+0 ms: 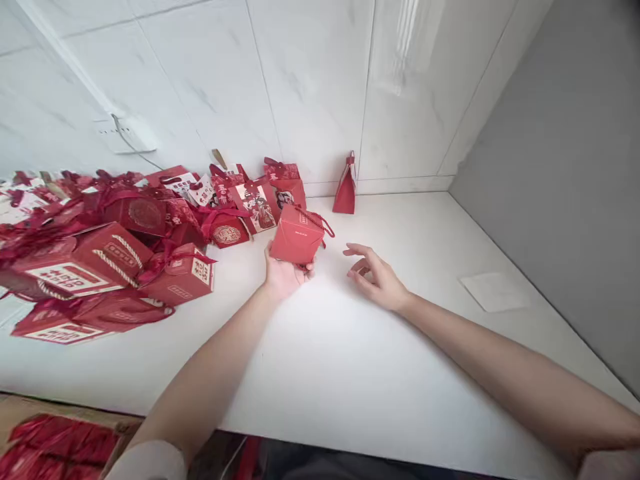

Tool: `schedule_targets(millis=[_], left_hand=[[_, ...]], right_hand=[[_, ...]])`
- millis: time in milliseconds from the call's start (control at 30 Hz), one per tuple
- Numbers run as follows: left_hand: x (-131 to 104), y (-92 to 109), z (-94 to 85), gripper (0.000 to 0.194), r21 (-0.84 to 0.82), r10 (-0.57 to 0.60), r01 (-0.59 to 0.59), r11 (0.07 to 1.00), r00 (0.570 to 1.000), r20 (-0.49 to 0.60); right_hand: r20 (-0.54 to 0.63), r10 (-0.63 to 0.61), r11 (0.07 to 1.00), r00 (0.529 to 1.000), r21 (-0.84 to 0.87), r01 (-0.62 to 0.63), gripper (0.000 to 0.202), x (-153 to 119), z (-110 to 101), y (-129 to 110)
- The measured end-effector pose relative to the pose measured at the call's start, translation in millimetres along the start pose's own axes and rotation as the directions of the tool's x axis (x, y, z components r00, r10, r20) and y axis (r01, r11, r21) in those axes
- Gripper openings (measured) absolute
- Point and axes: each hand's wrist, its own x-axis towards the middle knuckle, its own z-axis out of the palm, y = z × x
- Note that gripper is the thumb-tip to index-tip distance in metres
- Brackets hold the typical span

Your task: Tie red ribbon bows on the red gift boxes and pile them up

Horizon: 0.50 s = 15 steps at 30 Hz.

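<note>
A small red gift box (298,235) with a twisted red cord handle rests in my left hand (286,275), held just over the white table (320,373). My fingers wrap round its underside and lower right edge. To the right, my right hand (374,275) is apart from the box, its fingers loosely bent and spread with nothing between them. Behind both hands, a narrow red box (345,190) with a pointed top stands upright against the wall.
Many red gift boxes (85,260) with ribbons and cord handles are heaped on the left. A white square sheet (494,292) lies at the right. Tiled wall (320,87) bounds the back, a grey panel (565,167) the right. Below the front edge, a carton (60,443) holds red items.
</note>
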Motion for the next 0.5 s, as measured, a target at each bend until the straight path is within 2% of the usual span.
schedule_targets(millis=[333, 500], left_hand=[[-0.1, -0.7, 6.4, 0.093, -0.006, -0.02, 0.02, 1.0, 1.0, -0.016], [1.2, -0.9, 2.9, 0.096, -0.016, -0.034, 0.033, 0.999, 0.999, -0.022]], right_hand=[[0.041, 0.042, 0.999, 0.998, -0.011, -0.042, 0.05, -3.1, -2.5, -1.6], [0.041, 0.039, 0.999, 0.998, -0.021, -0.038, 0.043, -3.5, -2.0, -2.5]])
